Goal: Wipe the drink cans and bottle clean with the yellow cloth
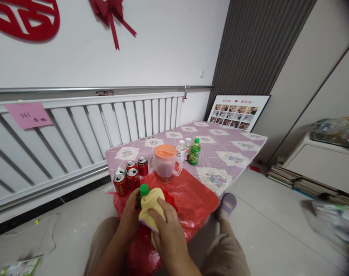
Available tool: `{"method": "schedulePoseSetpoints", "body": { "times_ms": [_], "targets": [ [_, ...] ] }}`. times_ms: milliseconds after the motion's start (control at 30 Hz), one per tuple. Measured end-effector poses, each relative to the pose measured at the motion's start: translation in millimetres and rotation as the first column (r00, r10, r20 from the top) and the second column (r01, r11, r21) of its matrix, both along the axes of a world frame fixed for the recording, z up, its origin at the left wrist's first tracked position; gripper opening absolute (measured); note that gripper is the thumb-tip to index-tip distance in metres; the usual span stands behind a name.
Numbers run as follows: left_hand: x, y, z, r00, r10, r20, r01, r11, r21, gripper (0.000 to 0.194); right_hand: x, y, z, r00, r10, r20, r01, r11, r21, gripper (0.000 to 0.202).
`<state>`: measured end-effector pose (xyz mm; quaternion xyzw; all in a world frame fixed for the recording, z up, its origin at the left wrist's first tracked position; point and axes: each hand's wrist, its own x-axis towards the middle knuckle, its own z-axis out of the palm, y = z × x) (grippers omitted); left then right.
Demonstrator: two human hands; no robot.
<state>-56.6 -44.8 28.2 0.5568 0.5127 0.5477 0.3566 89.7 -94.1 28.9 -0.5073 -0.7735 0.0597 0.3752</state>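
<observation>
My left hand point(131, 212) is wrapped round a bottle with a green cap point(144, 189), held upright above the near edge of the table; most of its body is hidden. Against that bottle my right hand point(168, 230) presses a yellow cloth point(152, 207), its fingers closed over the fabric. Beneath both hands a red plastic bag point(188, 199) is spread over the table's corner and hangs down. Just beyond stands a clear pitcher with an orange lid point(165, 153), a little liquid at its bottom. Several drink cans point(133, 179), mostly red, cluster to the left.
A green bottle point(194, 153) and two clear bottles with white caps point(181, 147) stand behind the pitcher. The table point(234, 145) wears a purple floral cloth. A white radiator point(85, 126) runs along the wall on the left. At right are stacked flat items point(286, 178).
</observation>
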Motion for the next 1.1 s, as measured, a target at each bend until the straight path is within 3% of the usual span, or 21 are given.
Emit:
{"method": "schedulePoseSetpoints", "body": {
  "times_ms": [200,433,767,833,1000,1100],
  "targets": [
    [-5,7,-15.1,0.995,0.019,-0.099,-0.016,0.999,0.031,0.066,11,34,11.1,0.984,-0.059,-0.170,0.038,0.992,-0.120,0.050],
    [-8,10,-20.1,0.985,0.032,-0.170,-0.027,0.999,0.030,0.067,6,74,1.5,0.973,-0.004,-0.233,-0.043,0.980,-0.196,0.054],
    [-1,9,-18.7,0.972,0.075,-0.224,-0.061,0.996,0.067,0.063,1,36,-38.6,0.952,-0.118,-0.284,0.041,0.964,-0.263,0.049],
    [0,8,-18.4,0.966,0.105,-0.236,-0.088,0.993,0.079,0.062,0,30,-36.6,0.943,-0.117,-0.312,0.049,0.975,-0.219,0.046],
    [3,7,-15.0,0.959,0.137,-0.249,-0.115,0.988,0.100,0.057,-1,23,-11.8,0.933,-0.063,-0.355,0.034,0.996,-0.087,0.047],
    [4,5,-12.1,0.960,0.132,-0.246,-0.111,0.989,0.096,0.056,-2,27,-12.0,0.931,-0.068,-0.359,0.034,0.995,-0.099,0.047]
  ]
}}
